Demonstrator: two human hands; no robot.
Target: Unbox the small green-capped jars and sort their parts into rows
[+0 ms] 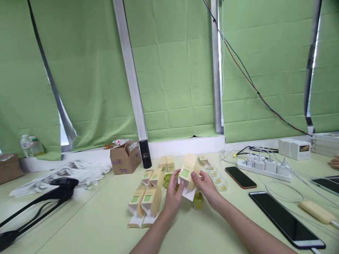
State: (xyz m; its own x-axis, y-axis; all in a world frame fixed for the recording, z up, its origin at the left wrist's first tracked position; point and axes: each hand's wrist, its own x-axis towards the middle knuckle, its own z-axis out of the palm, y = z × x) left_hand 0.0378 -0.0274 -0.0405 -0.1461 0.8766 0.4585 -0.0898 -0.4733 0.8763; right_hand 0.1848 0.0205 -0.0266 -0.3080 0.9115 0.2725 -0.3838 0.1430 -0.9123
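Observation:
Both my hands hold one small tan carton with a green square label [187, 170], lifted a little above the pale green table [106, 218]. My left hand [173, 192] grips its near left side, fingers curled. My right hand [205, 183] pinches the right side by the open white flap. Under the carton stands a small yellow-green jar [198, 201]. More tan cartons [145, 201] lie open-ended to the left, and further ones [166, 163] stand behind. Clear plastic trays [218, 178] lie to the right.
A brown cardboard box [125, 158] and a black cylinder [145, 153] stand at the back. Phones [240, 177], a tablet [284, 218], a power strip [265, 165] with cables fill the right. A black crutch [39, 201] lies left. Another person's hand [334, 162] shows far right.

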